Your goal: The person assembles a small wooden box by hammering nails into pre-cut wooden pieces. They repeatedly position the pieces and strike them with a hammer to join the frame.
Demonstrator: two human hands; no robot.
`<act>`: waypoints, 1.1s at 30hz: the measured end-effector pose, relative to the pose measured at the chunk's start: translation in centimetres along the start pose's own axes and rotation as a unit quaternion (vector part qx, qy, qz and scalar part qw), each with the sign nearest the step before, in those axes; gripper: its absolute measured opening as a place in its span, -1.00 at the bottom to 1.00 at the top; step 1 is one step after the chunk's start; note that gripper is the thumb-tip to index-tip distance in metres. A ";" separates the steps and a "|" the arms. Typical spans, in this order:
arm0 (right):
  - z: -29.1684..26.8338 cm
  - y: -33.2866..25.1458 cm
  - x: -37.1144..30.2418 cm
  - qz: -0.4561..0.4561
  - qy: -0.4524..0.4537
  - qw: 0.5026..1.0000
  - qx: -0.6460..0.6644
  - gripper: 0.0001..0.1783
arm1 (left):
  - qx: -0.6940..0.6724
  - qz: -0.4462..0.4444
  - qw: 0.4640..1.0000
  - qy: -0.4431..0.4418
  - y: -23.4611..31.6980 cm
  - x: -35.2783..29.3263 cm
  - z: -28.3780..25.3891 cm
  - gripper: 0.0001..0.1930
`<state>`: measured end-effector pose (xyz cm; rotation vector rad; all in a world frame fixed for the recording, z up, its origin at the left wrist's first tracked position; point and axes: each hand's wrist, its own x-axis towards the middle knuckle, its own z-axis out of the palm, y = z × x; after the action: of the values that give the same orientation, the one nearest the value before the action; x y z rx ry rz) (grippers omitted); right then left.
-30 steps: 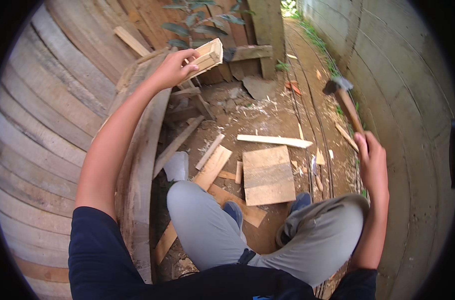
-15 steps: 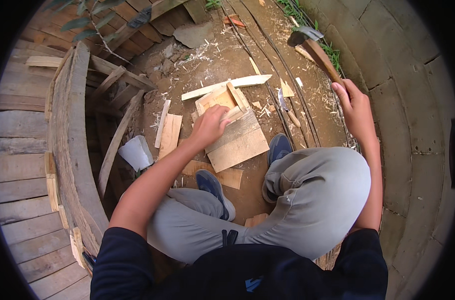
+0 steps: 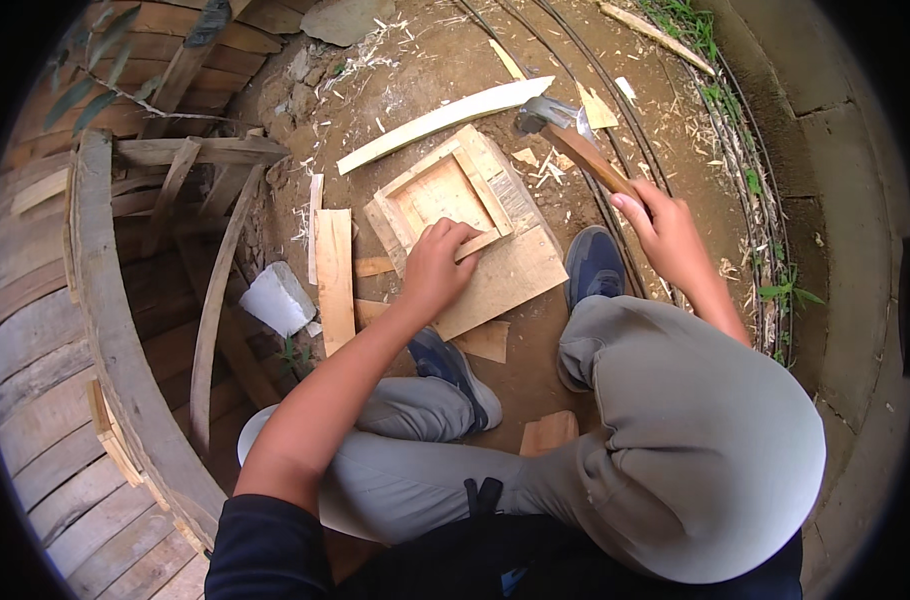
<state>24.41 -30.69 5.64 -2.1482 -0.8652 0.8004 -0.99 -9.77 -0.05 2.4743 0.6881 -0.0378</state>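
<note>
A small square wooden frame (image 3: 485, 190) with a recessed bottom lies on a wider wooden block (image 3: 510, 282) on the ground before me. My left hand (image 3: 440, 260) is closed on the frame's near side, its fingers wrapped over the wooden strip (image 3: 484, 245) there. To the right, my right hand (image 3: 665, 232) grips a claw hammer (image 3: 593, 160) by its wooden handle. The hammer's metal head is in the air to the right of the frame's far corner, apart from it. A blade (image 3: 584, 126), partly hidden behind the hammer, shows beyond it.
A long pale strip of wood (image 3: 445, 122) lies beyond the frame. Loose boards (image 3: 335, 280) and a white chunk (image 3: 278, 300) are at left, beside a wooden structure (image 3: 100, 230). Dark cables (image 3: 635, 120) cross the dirt at right, near a block wall (image 3: 855, 260). Wood shavings litter the ground.
My right hand has brought the hammer down and leftward, nearer the frame. My left hand still grips the frame's near side. The whole view has shifted and tilted.
</note>
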 end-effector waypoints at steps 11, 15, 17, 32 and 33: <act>-0.4 0.4 -0.9 -0.014 -0.010 1.000 0.014 -0.64 | -0.017 0.064 0.998 0.024 2.5 -0.9 1.6 -0.66; -0.5 0.7 -0.7 -0.001 -0.033 0.999 -0.001 -0.65 | 0.071 0.168 0.983 -0.005 0.3 -0.3 -4.5 -0.63; -0.7 0.3 -0.5 -0.021 -0.044 0.999 -0.024 -0.64 | 0.097 0.161 0.982 0.001 -3.1 0.2 -7.4 -0.64; -1.6 -4.3 2.1 -0.037 -0.156 0.972 -0.172 -0.65 | -0.036 -0.211 0.972 -0.098 -6.3 3.2 -5.6 -0.52; -1.8 -4.6 2.5 -0.037 -0.158 0.969 -0.184 -0.65 | -0.032 -0.183 0.980 -0.068 -6.7 3.7 -5.6 -0.54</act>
<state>25.61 -26.89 9.48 -2.3215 -1.3393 1.0262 -1.67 -0.32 0.52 2.2280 1.0571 -0.3155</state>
